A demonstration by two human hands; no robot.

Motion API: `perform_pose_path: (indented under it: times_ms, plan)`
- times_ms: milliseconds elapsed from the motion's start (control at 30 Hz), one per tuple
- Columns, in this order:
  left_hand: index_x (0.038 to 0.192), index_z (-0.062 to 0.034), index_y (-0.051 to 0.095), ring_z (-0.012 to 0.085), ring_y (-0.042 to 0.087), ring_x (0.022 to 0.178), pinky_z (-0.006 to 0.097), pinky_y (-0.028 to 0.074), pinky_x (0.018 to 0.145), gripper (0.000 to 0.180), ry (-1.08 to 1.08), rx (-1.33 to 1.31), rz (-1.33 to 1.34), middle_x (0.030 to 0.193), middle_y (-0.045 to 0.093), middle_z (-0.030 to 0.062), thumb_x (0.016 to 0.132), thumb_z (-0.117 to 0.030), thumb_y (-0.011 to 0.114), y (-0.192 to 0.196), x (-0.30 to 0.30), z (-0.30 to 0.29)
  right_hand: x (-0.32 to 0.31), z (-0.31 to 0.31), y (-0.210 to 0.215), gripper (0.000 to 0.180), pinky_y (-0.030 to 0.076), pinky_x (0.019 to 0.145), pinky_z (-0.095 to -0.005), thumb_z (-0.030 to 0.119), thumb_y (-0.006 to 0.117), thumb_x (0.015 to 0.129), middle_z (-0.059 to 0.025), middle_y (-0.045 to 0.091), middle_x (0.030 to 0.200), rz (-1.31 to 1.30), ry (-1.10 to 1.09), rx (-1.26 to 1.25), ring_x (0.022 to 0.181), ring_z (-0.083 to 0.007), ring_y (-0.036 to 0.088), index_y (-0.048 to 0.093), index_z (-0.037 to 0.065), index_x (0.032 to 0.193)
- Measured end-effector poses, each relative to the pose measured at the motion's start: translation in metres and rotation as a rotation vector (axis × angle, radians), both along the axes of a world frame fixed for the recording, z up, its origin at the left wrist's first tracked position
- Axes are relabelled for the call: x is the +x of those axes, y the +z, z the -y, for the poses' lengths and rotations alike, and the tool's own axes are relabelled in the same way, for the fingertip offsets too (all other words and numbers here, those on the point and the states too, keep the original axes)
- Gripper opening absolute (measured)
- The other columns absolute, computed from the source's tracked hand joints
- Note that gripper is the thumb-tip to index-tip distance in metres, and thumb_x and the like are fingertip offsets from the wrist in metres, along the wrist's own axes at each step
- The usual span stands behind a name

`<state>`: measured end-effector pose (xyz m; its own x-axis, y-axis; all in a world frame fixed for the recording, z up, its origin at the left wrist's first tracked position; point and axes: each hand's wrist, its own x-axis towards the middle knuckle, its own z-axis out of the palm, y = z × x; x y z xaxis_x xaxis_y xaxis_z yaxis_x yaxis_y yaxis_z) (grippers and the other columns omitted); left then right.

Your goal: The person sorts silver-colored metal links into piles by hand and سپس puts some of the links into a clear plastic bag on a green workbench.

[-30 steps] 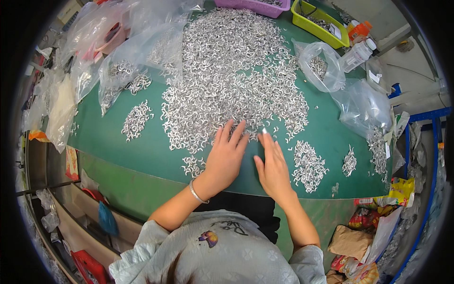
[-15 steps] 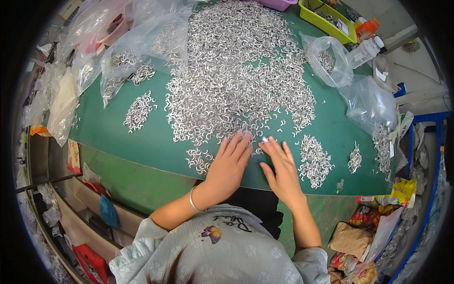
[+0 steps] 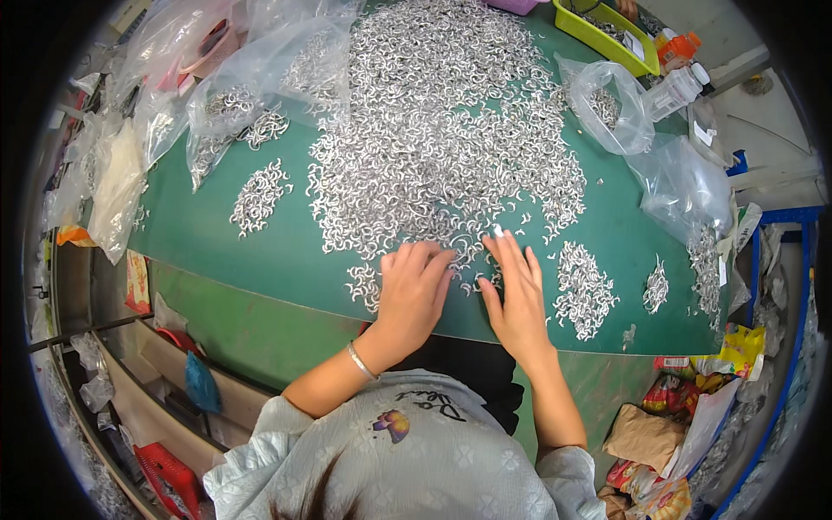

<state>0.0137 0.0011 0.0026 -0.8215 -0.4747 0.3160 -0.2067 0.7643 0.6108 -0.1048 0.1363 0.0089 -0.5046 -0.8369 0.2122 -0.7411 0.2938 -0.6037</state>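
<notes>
Silvery crescent-shaped pieces [image 3: 407, 156] lay heaped towards twelve o'clock from the left hand [image 3: 410, 299] and right hand [image 3: 520, 303] on the green tabletop [image 3: 282, 256]. Each looked light, stiff and slippery, best pinched across its curve. The right grip was released, fingers extended; whether the curled left grip held any, I couldn't tell.

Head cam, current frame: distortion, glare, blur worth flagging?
Head view: strong fisheye, green table's near edge looks bowed, corners black; head view: pale highlights on clear plastic bag at right; head view: left hand and right hand outlines readable, densest silvery pieces hard to separate.
</notes>
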Motion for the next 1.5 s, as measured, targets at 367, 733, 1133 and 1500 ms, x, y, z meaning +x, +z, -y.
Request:
perform_pose_path:
  times_ms: [367, 733, 1133, 1500]
  plan:
    - [0.092, -0.0072, 0.065, 0.0248, 0.056, 0.085, 0.036, 0.039, 0.077, 0.017, 0.024, 0.046, -0.126, 0.091, 0.060, 0.0063, 0.078, 0.000, 0.069, -0.005, -0.014, 0.011, -0.008, 0.027, -0.001, 0.045, 0.041, 0.087, -0.0397, -0.002, 0.068, 0.081, -0.0076, 0.069, 0.100, -0.051, -0.079, -0.182, 0.098, -0.0264, 0.058, 0.057, -0.001, 0.124]
    - [0.093, -0.0084, 0.065, 0.0246, 0.052, 0.088, 0.037, 0.035, 0.076, 0.020, 0.048, 0.009, -0.024, 0.094, 0.055, 0.0055, 0.075, -0.006, 0.074, -0.001, -0.009, 0.012, -0.013, 0.052, -0.009, 0.041, 0.038, 0.074, -0.0365, -0.004, 0.071, 0.073, -0.0041, 0.062, 0.083, -0.078, -0.097, -0.100, 0.082, -0.0229, 0.055, 0.062, 0.003, 0.112]
    - [0.100, -0.0065, 0.062, 0.0240, 0.054, 0.088, 0.037, 0.036, 0.076, 0.024, -0.032, -0.048, -0.017, 0.092, 0.057, 0.0063, 0.078, -0.005, 0.072, -0.008, -0.010, 0.017, -0.016, 0.042, 0.001, 0.037, 0.046, 0.076, -0.0341, -0.008, 0.067, 0.075, -0.0063, 0.063, 0.083, 0.161, -0.235, -0.339, 0.079, -0.0216, 0.058, 0.063, 0.003, 0.111]
    - [0.117, 0.0040, 0.059, 0.0178, 0.061, 0.081, 0.030, 0.051, 0.072, 0.024, -0.006, 0.757, -0.266, 0.093, 0.061, 0.0098, 0.093, 0.004, 0.053, -0.001, -0.007, 0.022, -0.014, 0.037, 0.004, 0.040, 0.041, 0.078, -0.0233, -0.007, 0.066, 0.082, -0.0010, 0.064, 0.088, 0.833, -0.066, -0.377, 0.083, -0.0073, 0.056, 0.058, 0.002, 0.120]
